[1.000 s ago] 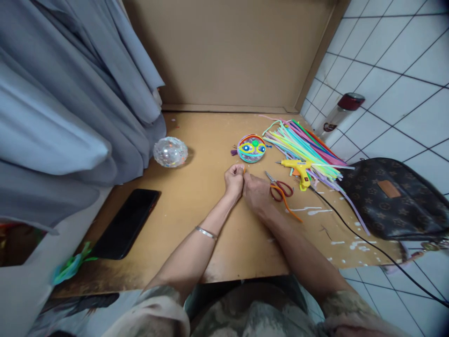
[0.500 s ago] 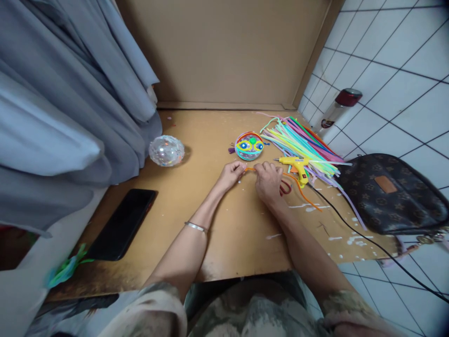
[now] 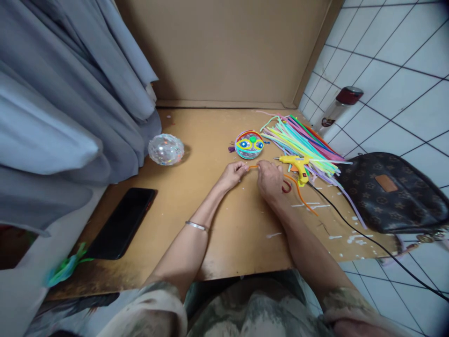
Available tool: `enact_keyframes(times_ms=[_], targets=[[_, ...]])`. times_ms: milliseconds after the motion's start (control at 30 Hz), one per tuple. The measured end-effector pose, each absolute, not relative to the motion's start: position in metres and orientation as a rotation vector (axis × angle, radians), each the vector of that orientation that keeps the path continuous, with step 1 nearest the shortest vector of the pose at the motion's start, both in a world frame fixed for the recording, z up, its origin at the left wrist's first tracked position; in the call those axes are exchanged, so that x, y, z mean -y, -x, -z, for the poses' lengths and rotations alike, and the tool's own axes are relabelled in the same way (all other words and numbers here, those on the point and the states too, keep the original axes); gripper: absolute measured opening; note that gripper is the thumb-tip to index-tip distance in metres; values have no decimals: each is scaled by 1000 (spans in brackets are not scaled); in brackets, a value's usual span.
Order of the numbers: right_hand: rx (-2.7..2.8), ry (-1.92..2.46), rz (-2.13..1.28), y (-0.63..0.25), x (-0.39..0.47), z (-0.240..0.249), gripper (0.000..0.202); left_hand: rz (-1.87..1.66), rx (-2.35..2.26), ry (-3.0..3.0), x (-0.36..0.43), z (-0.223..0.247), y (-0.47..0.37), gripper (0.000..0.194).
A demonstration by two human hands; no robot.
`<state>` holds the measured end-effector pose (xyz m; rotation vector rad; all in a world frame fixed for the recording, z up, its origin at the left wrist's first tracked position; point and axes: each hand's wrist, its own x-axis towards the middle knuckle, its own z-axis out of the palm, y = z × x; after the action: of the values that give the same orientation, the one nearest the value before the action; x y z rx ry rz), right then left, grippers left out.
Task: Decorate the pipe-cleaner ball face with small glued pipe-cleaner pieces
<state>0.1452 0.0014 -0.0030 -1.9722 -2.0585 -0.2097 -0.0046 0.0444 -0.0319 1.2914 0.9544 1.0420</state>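
Note:
An orange pipe cleaner (image 3: pixel 305 200) runs between my two hands, and its free part curves out past the right one onto the table. My left hand (image 3: pixel 234 174) pinches one end of it. Fingers bent, my right hand (image 3: pixel 270 178) grips it a short way along. Beside my right hand lie scissors with a red handle (image 3: pixel 287 187), partly hidden by that hand. Just beyond the hands sits a clear ball decorated as a face (image 3: pixel 249 144), with yellow-rimmed blue eyes and a green nose.
A yellow glue gun (image 3: pixel 297 164) with a black cord lies beside many coloured pipe cleaners (image 3: pixel 298 140). A patterned bag (image 3: pixel 396 201) and a red-capped bottle (image 3: pixel 336 110) are at right. At left are a clear ball (image 3: pixel 166 150), a phone (image 3: pixel 122 224) and a grey curtain (image 3: pixel 70 93).
My right hand has shifted slightly right, showing a little more of the orange pipe cleaner between the hands. The trailing end has moved slightly left.

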Motion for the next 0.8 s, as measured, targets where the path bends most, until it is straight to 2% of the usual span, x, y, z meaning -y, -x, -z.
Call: enact_keyframes(times_ms=[333, 533, 800], targets=[[2307, 1931, 154, -102, 17, 3, 32, -1369, -1080, -906, -41, 38, -20, 32], [2263, 1869, 95, -106, 16, 5, 35, -1322, -1073, -829, -39, 32, -19, 33], [2075, 1895, 206, -133, 5, 11, 32, -1245, -954, -850, -44, 29, -9, 41]])
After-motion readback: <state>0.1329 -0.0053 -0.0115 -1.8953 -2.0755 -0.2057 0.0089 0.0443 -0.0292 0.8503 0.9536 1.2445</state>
